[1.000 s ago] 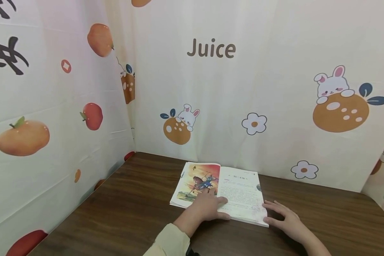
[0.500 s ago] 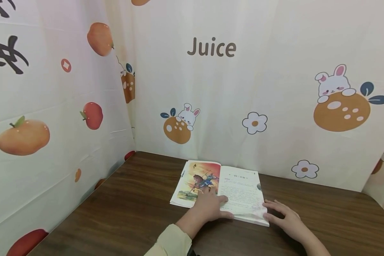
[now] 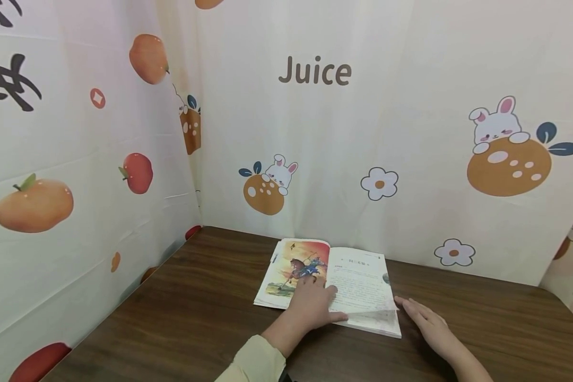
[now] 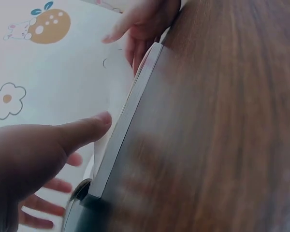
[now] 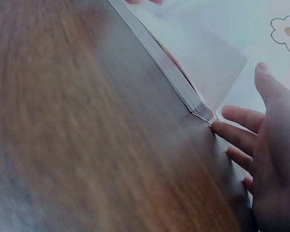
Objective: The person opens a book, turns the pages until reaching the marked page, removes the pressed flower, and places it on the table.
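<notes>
One table point(image 3: 172, 313) bears one opened book point(image 3: 358, 278): left hand point(image 3: 311, 306) spread over it, right hand point(image 3: 431, 328), fingers extended, at its edge.

Desk point(image 3: 172, 313): wood grain, smooth, satin sheen, faint reflections in the finish. Can't tell from here if solid or laminate. Book point(image 3: 350, 281): paper, leaves thin and smooth. Cut edge point(image 4: 127, 117): flat, matt. Picture page point(image 3: 296, 260): smooth, printed, can't call the coating. Backdrop point(image 3: 401, 138): printed cloth, matt, lightly creased. Sleeve point(image 3: 258, 361): matt cloth.
</notes>
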`<state>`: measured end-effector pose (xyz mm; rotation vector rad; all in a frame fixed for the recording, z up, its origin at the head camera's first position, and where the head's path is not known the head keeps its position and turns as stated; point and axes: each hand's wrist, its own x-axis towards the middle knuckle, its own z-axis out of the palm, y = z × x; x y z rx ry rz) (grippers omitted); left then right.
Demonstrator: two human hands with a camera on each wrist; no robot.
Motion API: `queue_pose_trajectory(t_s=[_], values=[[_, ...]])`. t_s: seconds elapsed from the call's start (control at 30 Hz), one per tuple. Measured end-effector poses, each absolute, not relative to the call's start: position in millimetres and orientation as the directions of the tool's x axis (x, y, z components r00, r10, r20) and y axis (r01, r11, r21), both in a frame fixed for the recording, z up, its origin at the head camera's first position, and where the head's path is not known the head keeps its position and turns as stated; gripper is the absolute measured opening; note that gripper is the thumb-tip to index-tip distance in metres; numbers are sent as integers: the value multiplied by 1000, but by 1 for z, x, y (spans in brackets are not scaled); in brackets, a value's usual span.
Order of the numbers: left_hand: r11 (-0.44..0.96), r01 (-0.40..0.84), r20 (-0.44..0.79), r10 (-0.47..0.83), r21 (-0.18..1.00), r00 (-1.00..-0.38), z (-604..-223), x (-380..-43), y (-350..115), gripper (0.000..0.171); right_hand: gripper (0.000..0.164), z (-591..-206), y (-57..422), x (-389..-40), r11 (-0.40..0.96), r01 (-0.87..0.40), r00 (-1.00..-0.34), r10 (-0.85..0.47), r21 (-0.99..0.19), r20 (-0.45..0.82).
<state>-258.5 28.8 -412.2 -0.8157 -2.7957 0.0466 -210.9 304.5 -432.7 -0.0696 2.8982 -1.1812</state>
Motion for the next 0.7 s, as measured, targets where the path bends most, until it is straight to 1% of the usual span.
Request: queue_pose_trajectory(t_s=[0.1,0.27,0.37,0.47,0.57,0.7], values=[[813,570,279,578,-117,-767,-411,-259,29,50,58,-433,304,-211,712,-48,-999,-48,-700,21],[749,646,448,633,-149,-631,-412,-260,30,25,59,-432,304,-211,711,-36,-999,-42,-702,9],[729,668,567,616,-149,-547,-412,-261,29,17,58,-433,304,-210,712,-42,-999,-44,-701,16],[723,677,676,569,-138,-469,-408,-261,28,14,59,-432,304,-211,715,-35,-999,-46,-699,3],[727,681,751,498,-89,-433,-404,-263,26,12,62,-432,305,-212,719,-15,-999,-45,-695,-25],[732,680,808,386,25,-445,-401,-267,23,8,63,-432,304,-212,723,3,-998,-37,-691,-43]])
